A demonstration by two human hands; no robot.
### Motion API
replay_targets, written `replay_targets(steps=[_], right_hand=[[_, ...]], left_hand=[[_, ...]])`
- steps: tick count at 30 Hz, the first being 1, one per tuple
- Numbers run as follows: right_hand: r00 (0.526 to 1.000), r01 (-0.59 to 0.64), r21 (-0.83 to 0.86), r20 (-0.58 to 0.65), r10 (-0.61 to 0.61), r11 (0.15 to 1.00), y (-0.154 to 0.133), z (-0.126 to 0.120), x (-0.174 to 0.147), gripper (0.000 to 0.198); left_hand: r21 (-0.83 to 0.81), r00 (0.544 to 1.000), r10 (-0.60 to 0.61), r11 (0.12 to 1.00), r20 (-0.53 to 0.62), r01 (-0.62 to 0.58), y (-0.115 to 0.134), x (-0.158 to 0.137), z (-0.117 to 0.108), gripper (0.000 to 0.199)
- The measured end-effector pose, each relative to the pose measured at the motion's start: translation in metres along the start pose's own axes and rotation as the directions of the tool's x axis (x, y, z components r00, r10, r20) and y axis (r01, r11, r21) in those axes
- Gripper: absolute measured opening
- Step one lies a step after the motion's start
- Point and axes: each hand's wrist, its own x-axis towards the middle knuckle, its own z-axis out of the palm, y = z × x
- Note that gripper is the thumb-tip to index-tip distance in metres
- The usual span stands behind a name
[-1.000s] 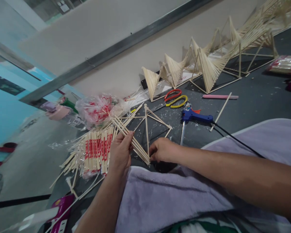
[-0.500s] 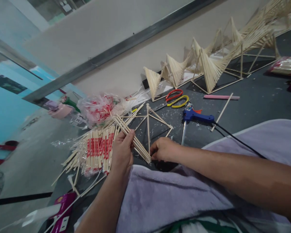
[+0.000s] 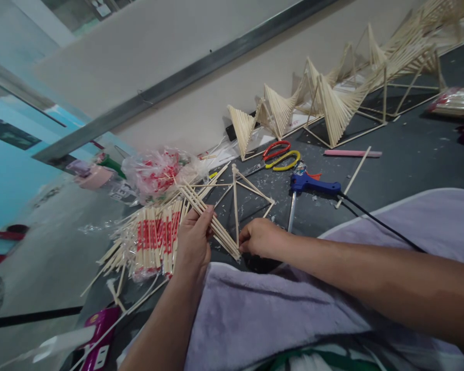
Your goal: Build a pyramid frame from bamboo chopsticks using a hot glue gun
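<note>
My left hand [image 3: 195, 232] is closed around several pale wooden chopsticks [image 3: 220, 232], which slant side by side down to the right. Their lower ends meet at the bottom corner of an open chopstick frame [image 3: 235, 206] with upright and sloping sticks. At that same corner my right hand [image 3: 261, 238] has its fingers pinched together; the fingertips partly cover the joint. A blue glue gun [image 3: 315, 184] lies beyond my right wrist, its metal stand pointing toward me. Scissors [image 3: 280, 156] with one red and one yellow handle lie behind the frame.
Twisted chopstick structures [image 3: 334, 111] line the wall. Packed chopsticks [image 3: 154, 234] and loose sticks lie left, below a clear plastic bag [image 3: 154, 172]. A pink stick [image 3: 351, 153] and a single chopstick [image 3: 353, 178] lie right. Lilac cloth [image 3: 278, 304] covers the near side; a purple device [image 3: 102, 335] is bottom left.
Both hands keep nearly the same position at the frame's corner. The whole view has shifted very slightly; nothing was let go or picked up.
</note>
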Motion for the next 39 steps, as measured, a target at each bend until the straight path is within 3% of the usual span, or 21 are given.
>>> replay_targets(steps=[3,12,30,39], right_hand=[[1.000,-0.017,0.020,0.011,0.017,1.000,0.002,0.003,0.002,0.019],[0.979,-0.100,0.225,0.198,0.055,0.969,-0.002,-0.005,0.003,0.019],[0.997,-0.054,0.145,0.062,0.045,0.988,-0.004,0.001,-0.001,0.020],[0.998,-0.054,0.085,0.025,0.052,0.995,-0.007,-0.002,-0.003,0.020]], left_hand=[[-0.006,1.000,0.000,1.000,0.009,0.000,0.000,0.000,0.000,0.020],[-0.021,1.000,-0.020,1.000,0.003,0.020,0.001,0.000,-0.002,0.020],[0.046,0.989,-0.109,0.993,0.095,0.105,0.009,0.003,-0.014,0.025],[-0.161,0.990,-0.047,0.985,0.132,0.068,0.020,0.015,-0.019,0.030]])
